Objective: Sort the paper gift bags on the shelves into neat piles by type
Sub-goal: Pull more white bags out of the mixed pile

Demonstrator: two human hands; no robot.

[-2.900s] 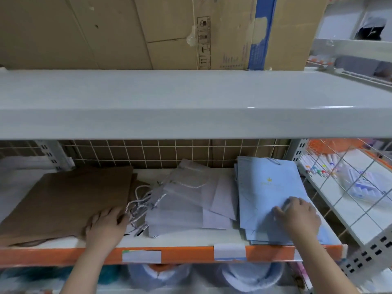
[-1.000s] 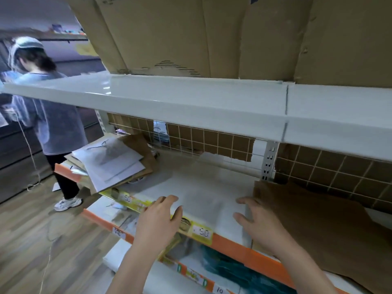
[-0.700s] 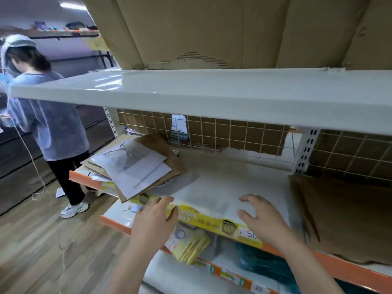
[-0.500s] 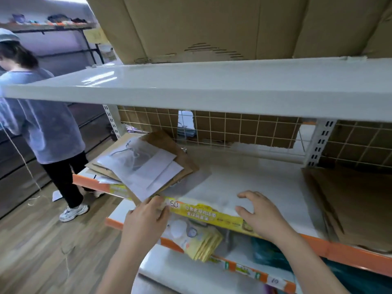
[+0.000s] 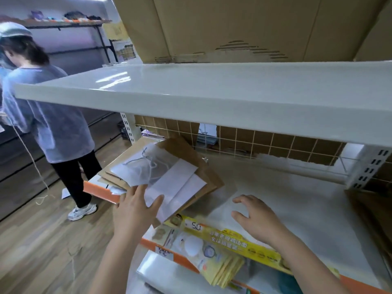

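Observation:
A loose pile of flat gift bags lies askew at the left end of the white shelf [image 5: 297,198], hanging over its front edge. White bags [image 5: 169,179] with twisted cord handles lie on top; brown kraft bags [image 5: 203,166] lie under them. My left hand [image 5: 135,211] reaches the near edge of the white bags, with its fingers and thumb spread at their corner. My right hand [image 5: 256,219] hovers over the bare shelf surface, fingers loosely curved, holding nothing. Another brown kraft bag [image 5: 375,211] shows at the far right edge.
A white upper shelf [image 5: 212,92] with cardboard boxes [image 5: 233,26] overhangs the work area. A wire grid [image 5: 265,141] backs the shelf. A yellow price strip [image 5: 229,236] runs along the front. Yellow packets [image 5: 214,262] sit on the lower shelf. A person [image 5: 42,115] stands at the left on the wooden floor.
My view has swung left from the blue and white bag section to the shelf's left end. My left hand moved up to the white bags; my right hand shifted along the bare shelf.

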